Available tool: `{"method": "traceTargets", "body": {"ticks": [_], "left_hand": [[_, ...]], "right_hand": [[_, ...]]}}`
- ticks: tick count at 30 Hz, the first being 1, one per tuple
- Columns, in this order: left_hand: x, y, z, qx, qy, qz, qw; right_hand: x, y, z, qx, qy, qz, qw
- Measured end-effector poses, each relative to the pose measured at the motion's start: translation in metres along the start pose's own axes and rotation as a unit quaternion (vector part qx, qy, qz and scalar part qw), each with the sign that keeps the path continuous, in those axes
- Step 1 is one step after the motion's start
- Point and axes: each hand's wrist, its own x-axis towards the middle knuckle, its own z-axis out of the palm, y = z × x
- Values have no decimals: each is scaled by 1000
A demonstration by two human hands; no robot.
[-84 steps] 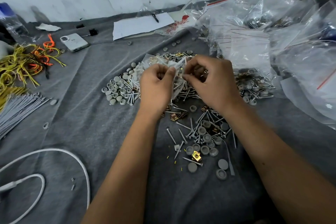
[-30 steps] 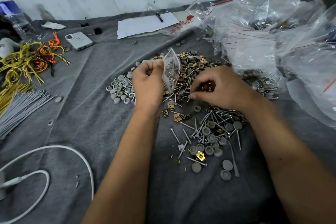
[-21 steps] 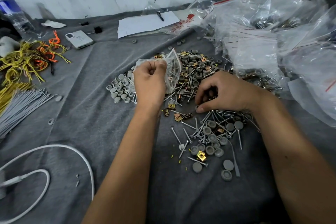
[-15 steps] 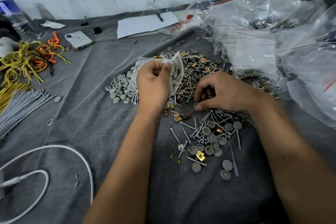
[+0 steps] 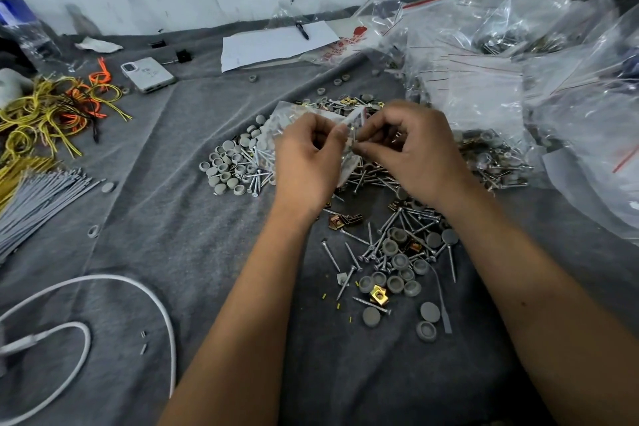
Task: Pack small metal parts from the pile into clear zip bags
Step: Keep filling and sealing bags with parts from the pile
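Observation:
A pile of screws, grey round caps and brass clips (image 5: 394,252) lies spread on the grey cloth (image 5: 179,225) in front of me. My left hand (image 5: 306,157) grips a small clear zip bag (image 5: 294,114) by its mouth, above the pile's far part. My right hand (image 5: 411,145) is raised beside it, fingers curled, pinching a small metal part (image 5: 353,137) at the bag's opening. What the part is stays too small to tell. A second heap of grey caps and screws (image 5: 235,166) lies left of my hands.
Many clear bags (image 5: 518,73), some filled, are heaped at the right. White paper with a pen (image 5: 273,41) and a phone (image 5: 148,70) lie at the back. Yellow and orange wires (image 5: 45,114), grey ties (image 5: 38,197) and a white cable (image 5: 103,287) occupy the left.
My right hand has lifted from the pile, where it was picking among the parts, up to the mouth of the bag. My left hand kept hold of the bag and shifted slightly right.

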Motion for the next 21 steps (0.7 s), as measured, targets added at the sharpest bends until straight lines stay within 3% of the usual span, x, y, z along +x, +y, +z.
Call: {"method": "traceTargets", "body": {"ticks": [3, 7, 10, 13, 17, 21], "left_hand": [[-1, 1, 0, -16, -6, 2, 1000], [0, 0, -2, -29, 9, -13, 999], [3, -4, -5, -42, 35, -27, 998], [6, -7, -8, -78, 55, -40, 995], [10, -12, -11, -107, 71, -62, 990], [13, -15, -13, -109, 70, -64, 990]], "right_hand": [[-1, -3, 7, -18, 19, -18, 1000], [-2, -1, 1, 44, 43, 4, 998], [0, 1, -8, 85, 13, 21, 996], [-1, -2, -18, 80, -145, 3, 986], [-4, -15, -20, 55, -407, 13, 912], [-9, -33, -16, 47, -517, 7, 855]]}}
